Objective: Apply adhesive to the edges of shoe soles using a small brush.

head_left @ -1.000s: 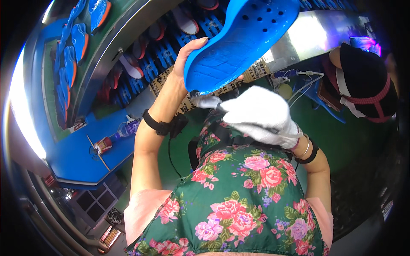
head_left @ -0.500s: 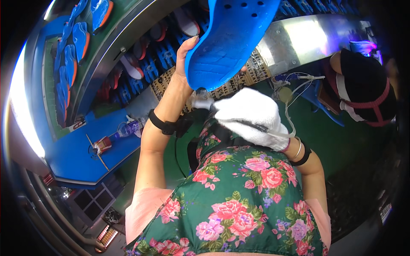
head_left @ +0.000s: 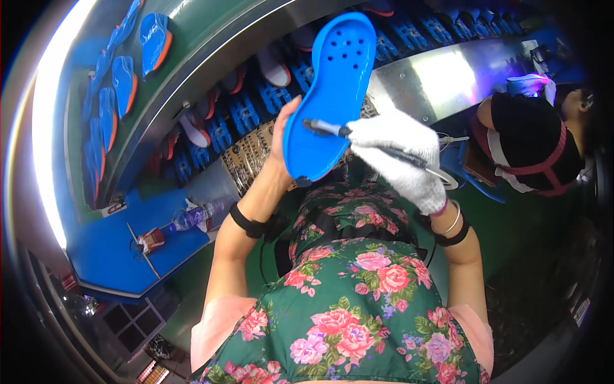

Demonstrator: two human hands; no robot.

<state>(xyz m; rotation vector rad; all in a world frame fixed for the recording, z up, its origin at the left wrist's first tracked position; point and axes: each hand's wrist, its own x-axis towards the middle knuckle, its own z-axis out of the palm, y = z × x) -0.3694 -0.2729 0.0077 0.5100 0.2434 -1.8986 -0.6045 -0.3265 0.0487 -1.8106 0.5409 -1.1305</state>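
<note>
So the blue shoe sole (head_left: 332, 96) has swung more upright than it was a second ago. Back then it was tilted way over to the right up top; now its toe end points almost straight up and the holed face is turned toward the person. The left hand (head_left: 281, 150) grips it by the lower left edge, fingers wrapped behind, thumb side showing, so it's closed on the sole.

Bigger change: the right hand (head_left: 400, 157), in a white knit glove, was just hovering below the sole before, and now it's got a dark pen-like tool (head_left: 332, 130) pinched in the fingers with the tip touching the middle of the sole. Looks to me like marking or tracing has started rather than just inspecting.

Room-wise, the heel end sits just above the left fingers, close to the floral apron (head_left: 358, 301). Past the fingertips there's the conveyor rack (head_left: 217, 121) full of shoes, well apart. To the right of the gloved fingers a co-worker in a black top (head_left: 527, 137) is near, so there's less elbow room that way.
</note>
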